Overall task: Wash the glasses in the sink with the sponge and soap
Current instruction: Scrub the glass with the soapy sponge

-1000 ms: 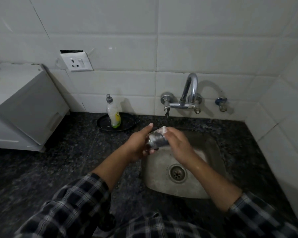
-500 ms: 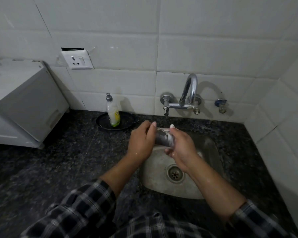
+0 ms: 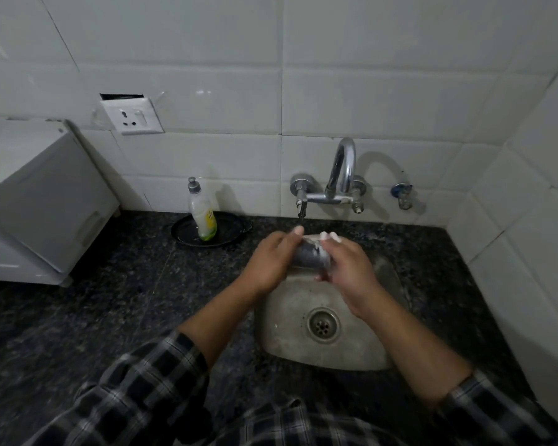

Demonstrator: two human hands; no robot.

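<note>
A glass (image 3: 310,257) is being held on its side between both hands, over the 11 o'clock corner of the sink (image 3: 284,320) and clear of the basin floor. Its 9 o'clock end is being gripped by the left hand (image 3: 269,263), with the fingers curled over the top. Its 3 o'clock end is being wrapped by the right hand (image 3: 348,268), with the fingers curled over the top and the thumb tucked beneath. White foam (image 3: 316,245) is being carried on the glass beside the right fingertips. Whether a sponge is being held there cannot be told. The drain (image 3: 322,323) is being left in view at 6 o'clock of the hands. The tap (image 3: 340,175) is being seen on the wall at 12 o'clock of the glass. A soap bottle (image 3: 203,215) is being kept upright on a black plate (image 3: 184,231) at 10 o'clock of the glass, on the counter (image 3: 110,300). Checked sleeves (image 3: 149,387) are being worn, ending short of the wrists.
</note>
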